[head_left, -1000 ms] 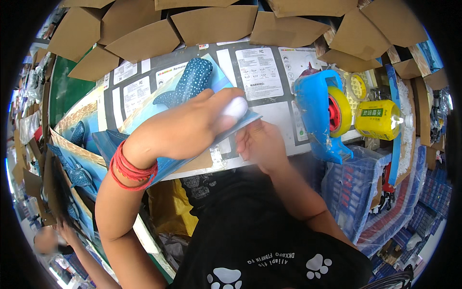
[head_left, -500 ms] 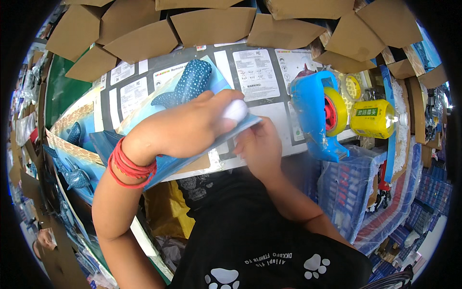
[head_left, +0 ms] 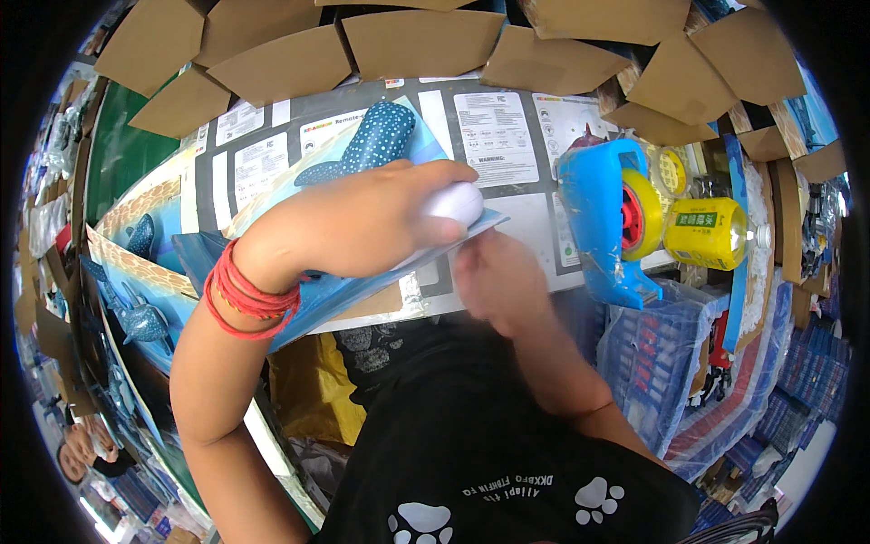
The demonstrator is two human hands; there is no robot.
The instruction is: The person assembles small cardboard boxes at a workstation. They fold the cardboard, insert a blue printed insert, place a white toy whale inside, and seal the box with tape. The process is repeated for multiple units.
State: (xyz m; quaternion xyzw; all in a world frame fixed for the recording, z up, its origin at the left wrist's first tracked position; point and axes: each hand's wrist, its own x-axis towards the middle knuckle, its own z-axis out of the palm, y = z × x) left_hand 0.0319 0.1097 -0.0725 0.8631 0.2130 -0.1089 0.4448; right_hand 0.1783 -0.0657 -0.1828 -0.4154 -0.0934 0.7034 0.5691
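My left hand (head_left: 362, 218), with red cords round its wrist, is closed on a smooth white rounded object (head_left: 456, 203) whose kind I cannot make out. It rests over a blue printed carton (head_left: 362, 288), whose edge points toward my right hand. Just beyond the fingers is a dark blue, white-spotted whale shark (head_left: 376, 138); I cannot tell whether it is printed or solid. Beside the carton's right corner is my right hand (head_left: 503, 281), smeared by motion, its fingers unclear.
A blue tape dispenser (head_left: 589, 218) with a yellow tape roll (head_left: 643, 213) stands on the right. Beyond it lies a yellow-labelled bottle (head_left: 707, 234). Brown carton flaps (head_left: 421, 43) line the far edge. More shark-printed cartons (head_left: 149, 272) stand at the left, and plastic-wrapped goods (head_left: 648, 363) at the right.
My left hand and the white object sit slightly farther right in the picture, as does the bench. My right hand has dropped a little from the carton's edge and blurred.
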